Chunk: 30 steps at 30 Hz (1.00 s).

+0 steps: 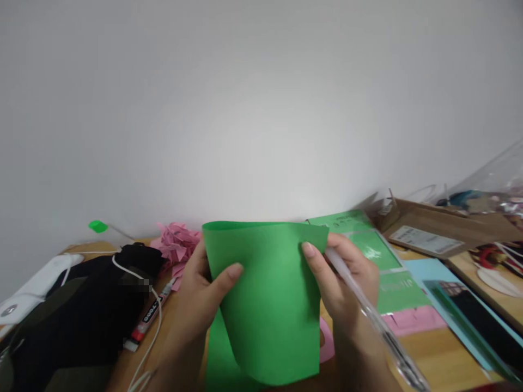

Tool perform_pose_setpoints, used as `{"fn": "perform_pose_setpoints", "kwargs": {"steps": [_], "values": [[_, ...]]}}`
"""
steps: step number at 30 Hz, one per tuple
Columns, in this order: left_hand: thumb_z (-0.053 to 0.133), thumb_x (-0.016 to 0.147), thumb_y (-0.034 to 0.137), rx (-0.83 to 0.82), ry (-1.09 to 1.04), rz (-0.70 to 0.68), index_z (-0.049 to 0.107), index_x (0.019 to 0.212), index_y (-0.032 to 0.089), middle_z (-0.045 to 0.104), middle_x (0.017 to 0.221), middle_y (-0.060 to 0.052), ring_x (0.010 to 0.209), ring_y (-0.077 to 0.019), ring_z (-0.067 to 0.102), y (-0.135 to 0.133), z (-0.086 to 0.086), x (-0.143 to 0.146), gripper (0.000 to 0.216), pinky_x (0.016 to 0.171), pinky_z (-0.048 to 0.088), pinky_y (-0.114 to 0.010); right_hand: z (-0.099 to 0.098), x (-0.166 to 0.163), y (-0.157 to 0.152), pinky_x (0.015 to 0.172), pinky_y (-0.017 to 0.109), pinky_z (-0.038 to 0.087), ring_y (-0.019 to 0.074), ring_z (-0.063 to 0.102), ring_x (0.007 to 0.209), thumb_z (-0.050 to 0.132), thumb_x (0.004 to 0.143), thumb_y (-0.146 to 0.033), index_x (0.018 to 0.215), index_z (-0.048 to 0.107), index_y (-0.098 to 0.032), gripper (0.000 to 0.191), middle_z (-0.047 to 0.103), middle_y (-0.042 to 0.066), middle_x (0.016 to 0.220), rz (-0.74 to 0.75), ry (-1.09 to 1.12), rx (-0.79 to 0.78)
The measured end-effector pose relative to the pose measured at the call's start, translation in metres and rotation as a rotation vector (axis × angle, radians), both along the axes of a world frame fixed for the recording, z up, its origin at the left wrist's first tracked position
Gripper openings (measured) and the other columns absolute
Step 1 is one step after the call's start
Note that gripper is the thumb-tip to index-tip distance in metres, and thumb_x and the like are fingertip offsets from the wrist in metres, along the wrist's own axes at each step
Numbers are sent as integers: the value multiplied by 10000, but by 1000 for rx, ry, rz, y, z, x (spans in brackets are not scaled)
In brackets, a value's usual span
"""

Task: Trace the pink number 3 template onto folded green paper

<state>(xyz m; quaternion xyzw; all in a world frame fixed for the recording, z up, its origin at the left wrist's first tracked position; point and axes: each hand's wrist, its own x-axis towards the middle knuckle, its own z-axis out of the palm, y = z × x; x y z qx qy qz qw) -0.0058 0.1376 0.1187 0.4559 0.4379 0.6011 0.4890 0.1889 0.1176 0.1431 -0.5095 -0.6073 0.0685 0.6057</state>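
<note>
At the far left a white gadget (35, 291) runs off the edge, and I cannot tell what it is. Beside it lies a black bundle (81, 316) with a white cable (153, 332) trailing over it; part of it is blurred. A marker (149, 317) lies along its right side, and crumpled pink paper (177, 246) sits behind.

My left hand (196, 296) is closed on the green sheet (267, 296), thumb on the front, fingers hidden behind it. The sheet stands curled above the wooden table (441, 356), between both hands, its lower end cut off by the frame.

My right hand (345, 280) pinches the sheet's right edge, thumb in front, and also carries a clear pen (370, 313) whose tip blurs out at the bottom. A pink shape (327, 342) peeks from behind the sheet, mostly covered. Further right lie a green packet (370, 247) and a cardboard box (433, 226).
</note>
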Motion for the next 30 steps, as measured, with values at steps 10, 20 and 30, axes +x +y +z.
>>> {"fn": "perform_pose_setpoints", "kwargs": {"steps": [10,20,30], "values": [[848,636,312,-11,103,84,662,975,192,746,846,-23,691,-175,717,-14,0,3,405,569,596,-227,1,-9,-9,369,178,238,52,305,408,636,888,-262,773,632,-228,120,337,-92,484,22,143,24],[886,544,316,-40,87,188,660,891,192,733,757,-13,620,-181,710,-16,7,8,433,522,605,-247,5,-7,-14,376,190,250,55,340,427,605,904,-231,802,621,-236,103,382,-85,512,39,97,61],[891,533,321,-65,87,192,682,835,264,741,746,30,631,-199,714,-17,10,8,372,516,620,-267,6,-9,-16,364,221,221,72,341,405,613,884,-242,814,645,-252,77,399,-78,493,9,130,34]]}}
